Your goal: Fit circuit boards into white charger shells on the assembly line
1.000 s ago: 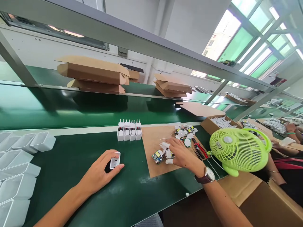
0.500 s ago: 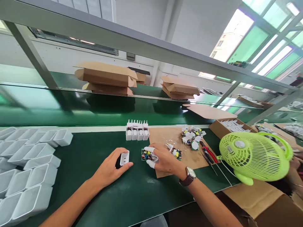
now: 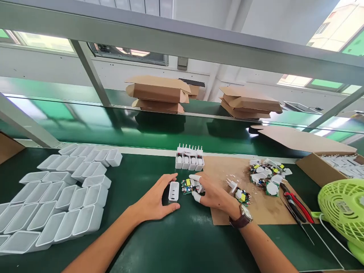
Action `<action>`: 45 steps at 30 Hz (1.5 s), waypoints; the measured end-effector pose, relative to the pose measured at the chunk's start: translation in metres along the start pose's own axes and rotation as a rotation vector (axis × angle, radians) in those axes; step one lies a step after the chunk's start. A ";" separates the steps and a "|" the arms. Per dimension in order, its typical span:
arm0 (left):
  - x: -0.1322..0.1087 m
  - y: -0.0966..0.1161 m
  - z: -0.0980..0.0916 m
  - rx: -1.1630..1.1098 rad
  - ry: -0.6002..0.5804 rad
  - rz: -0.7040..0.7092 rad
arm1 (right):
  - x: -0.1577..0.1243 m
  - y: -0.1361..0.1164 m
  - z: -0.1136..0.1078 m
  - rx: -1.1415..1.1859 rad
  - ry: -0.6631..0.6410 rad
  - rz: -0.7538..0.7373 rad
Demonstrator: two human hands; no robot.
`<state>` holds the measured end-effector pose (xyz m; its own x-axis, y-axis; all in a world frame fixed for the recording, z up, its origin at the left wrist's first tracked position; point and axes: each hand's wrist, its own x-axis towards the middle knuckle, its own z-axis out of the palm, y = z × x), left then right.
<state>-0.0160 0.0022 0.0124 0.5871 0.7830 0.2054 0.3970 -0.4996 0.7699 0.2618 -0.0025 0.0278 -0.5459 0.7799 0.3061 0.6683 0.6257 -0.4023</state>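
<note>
Left hand [image 3: 155,203] cups light, stiff, probably slick charger shell [image 3: 173,191] by its sides; right hand [image 3: 212,195] pinches likely fragile circuit board [image 3: 187,186], safest by its edges.

Open table [image 3: 182,242] is stretching in front; white trays [image 3: 57,201] are crowding the left, a fan [image 3: 344,212] blocking the right.

**Shell + PCB, side by side**

Charger shell [image 3: 173,191]: small white rectangular box w/ rounded corners, slotted face toward camera, standing upright on green bench [image 3: 176,239], gripped by left hand [image 3: 155,201]. PCB [image 3: 187,186]: small green board w/ yellow & dark components, tilted, pinched in right hand [image 3: 212,193], just beside shell at its 3 o'clock, approx. same height.
</note>
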 end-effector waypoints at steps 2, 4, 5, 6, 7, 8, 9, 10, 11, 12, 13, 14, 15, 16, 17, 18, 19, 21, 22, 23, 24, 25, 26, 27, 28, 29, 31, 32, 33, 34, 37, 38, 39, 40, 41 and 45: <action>0.000 0.002 -0.003 -0.010 -0.015 0.000 | -0.001 0.001 0.007 0.005 0.046 -0.026; 0.000 0.002 -0.005 -0.024 -0.026 0.001 | -0.003 0.001 0.009 0.014 0.096 -0.043; 0.000 0.002 -0.005 -0.029 -0.029 0.000 | -0.004 0.000 0.008 0.020 0.121 -0.043; 0.000 0.001 -0.004 -0.031 -0.031 -0.002 | -0.005 -0.002 0.007 0.027 0.143 -0.040; 0.000 0.000 -0.004 -0.030 -0.033 -0.006 | -0.006 -0.003 0.005 0.033 0.162 -0.034; 0.000 -0.001 -0.003 -0.027 -0.035 -0.012 | -0.007 -0.004 0.004 0.035 0.179 -0.030; 0.000 -0.002 -0.002 -0.025 -0.036 -0.018 | -0.007 -0.006 0.002 0.034 0.197 -0.028; 0.000 -0.003 -0.001 -0.024 -0.038 -0.022 | -0.008 -0.006 0.002 0.029 0.213 -0.029; 0.000 -0.004 -0.001 -0.025 -0.040 -0.025 | -0.009 -0.007 0.001 0.021 0.227 -0.030; 0.000 -0.004 0.000 -0.025 -0.042 -0.026 | -0.009 -0.008 0.002 0.012 0.239 -0.027; 0.000 -0.005 0.001 -0.024 -0.039 -0.025 | -0.010 -0.008 0.002 0.002 0.248 -0.020; 0.000 -0.005 0.001 -0.019 -0.030 -0.022 | -0.011 -0.009 0.002 -0.004 0.255 -0.015; 0.000 -0.005 0.002 -0.011 -0.015 -0.020 | -0.011 -0.010 0.002 -0.006 0.261 -0.012; 0.001 -0.005 0.003 0.000 0.003 -0.022 | -0.011 -0.011 0.002 -0.004 0.265 -0.013; 0.001 -0.005 0.004 0.012 0.023 -0.024 | -0.011 -0.012 0.001 0.001 0.268 -0.014; 0.001 -0.005 0.005 0.024 0.039 -0.027 | -0.012 -0.013 0.001 0.008 0.271 -0.020; 0.001 -0.005 0.007 0.035 0.054 -0.029 | -0.012 -0.015 0.000 0.015 0.273 -0.027; 0.002 -0.006 0.010 0.056 0.073 -0.025 | -0.012 -0.017 -0.001 0.026 0.274 -0.030; 0.002 -0.007 0.011 0.067 0.087 -0.026 | -0.012 -0.018 -0.001 0.029 0.279 -0.031; 0.002 -0.009 0.013 0.077 0.104 -0.030 | -0.012 -0.019 -0.001 0.032 0.285 -0.033; 0.002 -0.010 0.014 0.086 0.124 -0.041 | -0.012 -0.020 -0.001 0.033 0.292 -0.037; 0.003 -0.011 0.015 0.095 0.144 -0.053 | -0.012 -0.020 0.000 0.034 0.301 -0.041; 0.003 -0.013 0.015 0.100 0.159 -0.067 | -0.011 -0.021 0.000 0.032 0.312 -0.049; 0.003 -0.014 0.015 0.102 0.171 -0.082 | -0.011 -0.022 0.001 0.030 0.325 -0.058; 0.002 -0.014 0.015 0.100 0.171 -0.095 | -0.011 -0.022 0.001 0.026 0.336 -0.066; 0.002 -0.014 0.015 0.093 0.162 -0.109 | -0.011 -0.022 0.001 0.021 0.346 -0.070; 0.000 -0.012 0.013 0.058 0.117 -0.135 | -0.011 -0.021 0.001 0.004 0.363 -0.070; 0.000 -0.011 0.012 0.029 0.084 -0.144 | -0.011 -0.021 0.001 -0.004 0.371 -0.066; -0.001 -0.009 0.012 -0.004 0.048 -0.152 | -0.011 -0.020 0.001 -0.010 0.381 -0.059; -0.001 -0.007 0.011 -0.033 0.012 -0.162 | -0.011 -0.020 0.000 -0.012 0.392 -0.050; 0.001 -0.001 0.012 -0.056 -0.040 -0.181 | -0.011 -0.020 0.000 -0.003 0.425 -0.035; 0.001 0.000 0.012 -0.039 -0.016 -0.160 | -0.012 -0.022 0.000 0.003 0.436 -0.037; 0.002 0.001 0.013 -0.017 0.025 -0.121 | -0.012 -0.023 0.000 0.010 0.443 -0.044; 0.003 0.002 0.013 0.001 0.071 -0.072 | -0.012 -0.025 0.000 0.016 0.446 -0.057; 0.004 0.002 0.013 0.011 0.108 -0.024 | -0.013 -0.028 0.000 0.018 0.449 -0.077; 0.005 -0.002 0.009 -0.037 0.100 0.051 | -0.014 -0.035 0.002 -0.057 0.485 -0.171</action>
<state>-0.0075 0.0039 0.0070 0.5319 0.7909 0.3026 0.3412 -0.5272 0.7782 0.2446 -0.0350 0.0356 -0.3623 0.5751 0.7335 0.6238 0.7343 -0.2677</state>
